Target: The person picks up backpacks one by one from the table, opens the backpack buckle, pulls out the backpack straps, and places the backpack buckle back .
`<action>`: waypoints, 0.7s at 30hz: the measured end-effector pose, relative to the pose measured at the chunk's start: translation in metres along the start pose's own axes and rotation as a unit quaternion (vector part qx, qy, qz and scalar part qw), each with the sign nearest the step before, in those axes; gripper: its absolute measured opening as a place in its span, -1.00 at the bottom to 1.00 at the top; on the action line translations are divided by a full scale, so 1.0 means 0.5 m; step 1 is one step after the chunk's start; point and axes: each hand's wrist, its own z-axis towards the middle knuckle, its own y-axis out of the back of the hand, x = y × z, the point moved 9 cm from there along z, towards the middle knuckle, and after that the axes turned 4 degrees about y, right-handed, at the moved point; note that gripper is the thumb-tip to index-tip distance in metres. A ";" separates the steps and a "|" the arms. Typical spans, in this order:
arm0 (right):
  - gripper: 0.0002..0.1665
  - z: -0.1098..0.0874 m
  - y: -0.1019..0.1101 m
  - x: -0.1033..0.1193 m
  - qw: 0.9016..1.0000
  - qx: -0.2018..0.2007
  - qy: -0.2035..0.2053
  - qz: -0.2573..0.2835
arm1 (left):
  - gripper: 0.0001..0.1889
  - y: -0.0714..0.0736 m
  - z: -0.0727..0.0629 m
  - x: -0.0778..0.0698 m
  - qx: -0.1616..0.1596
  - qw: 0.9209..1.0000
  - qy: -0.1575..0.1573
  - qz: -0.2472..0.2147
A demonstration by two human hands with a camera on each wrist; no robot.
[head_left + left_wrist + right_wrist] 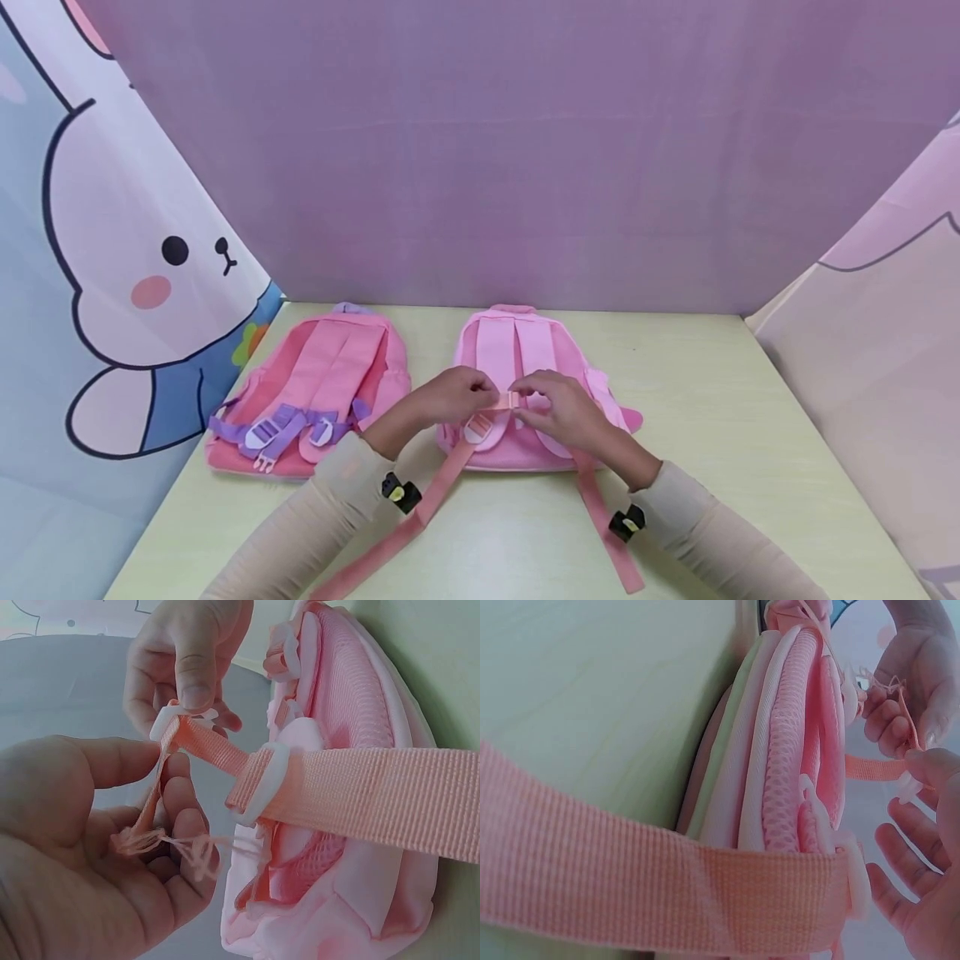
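A pink backpack (498, 342) lies with its shoulder straps facing up, and both hands work over its lower half. My left hand (457, 395) pinches a short peach webbing strap (214, 746), whose loose tail ends in frayed threads (199, 851) by the curled fingers. At the other side, my right hand (562, 408) holds a small white plastic buckle (159, 724) between thumb and fingers. The webbing passes through this buckle. Nearer the bag, a white slider (268, 784) carries a wide peach strap (382, 799).
Left of it lies a second, coral backpack (337, 342) with purple straps and a white buckle (264, 462). Two long peach straps (375, 558) trail toward the front of the pale table (750, 467). A purple curtain (510, 167) stands behind, with printed cloth (150, 208) at the sides.
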 end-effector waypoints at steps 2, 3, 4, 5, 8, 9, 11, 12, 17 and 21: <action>-0.65 0.001 0.000 0.001 1.000 0.001 -0.002 -0.002 | -0.80 0.001 0.000 0.001 0.000 1.000 0.000 -0.004; -0.65 0.001 0.000 0.001 1.000 0.001 -0.001 -0.002 | -0.81 0.002 -0.001 0.001 0.000 1.000 0.001 -0.006; -0.66 0.001 0.000 0.001 1.000 0.002 -0.001 -0.001 | -0.81 0.002 -0.001 0.001 0.000 1.000 0.000 -0.008; -0.66 0.001 0.000 0.001 1.000 0.003 0.000 0.000 | -0.81 0.002 -0.002 0.000 0.000 1.000 -0.001 -0.011; -0.67 0.001 -0.001 0.000 1.000 0.004 0.003 0.002 | -0.82 0.002 -0.004 -0.003 -0.003 1.000 0.000 -0.014; -0.67 0.001 -0.002 0.000 1.000 0.004 0.004 0.003 | -0.83 0.002 -0.004 -0.004 -0.004 1.000 0.000 -0.013; -0.67 0.001 -0.003 -0.002 1.000 0.005 0.004 0.004 | -0.83 0.002 -0.005 -0.007 -0.005 1.000 -0.001 -0.011; -0.67 0.001 -0.004 -0.003 1.000 0.005 0.004 0.006 | -0.83 0.001 -0.005 -0.008 -0.006 1.000 -0.002 -0.008; -0.66 0.001 -0.004 -0.005 1.000 0.001 0.005 0.009 | -0.81 0.000 -0.005 -0.013 -0.009 1.000 -0.003 0.002; -0.65 0.000 -0.004 -0.007 1.000 0.001 0.006 0.010 | -0.81 0.001 -0.005 -0.016 -0.012 1.000 -0.002 0.004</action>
